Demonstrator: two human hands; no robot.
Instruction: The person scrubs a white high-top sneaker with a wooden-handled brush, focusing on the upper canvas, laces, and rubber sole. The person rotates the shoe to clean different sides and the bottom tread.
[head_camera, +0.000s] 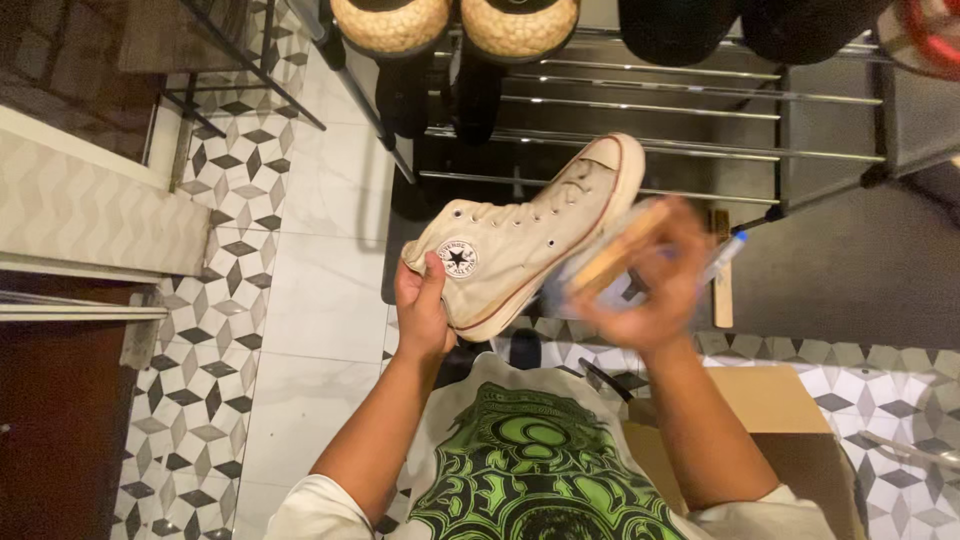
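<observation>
A metal shoe rack (650, 130) stood at the far side, two tan woven shoes (455, 22) on its top rails. Patterned floor tiles (215, 330) lay left, a cardboard box (770, 410) near right.

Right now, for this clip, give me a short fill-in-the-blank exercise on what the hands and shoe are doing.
1. The left hand grips the ankle end of a cream high-top ____.
2. The right hand is blurred and holds a wooden ____ against the sole.
3. The shoe's toe points toward the metal ____ behind it.
4. The shirt has a ____ and black print.

Missing words: shoe; brush; rack; green
</observation>
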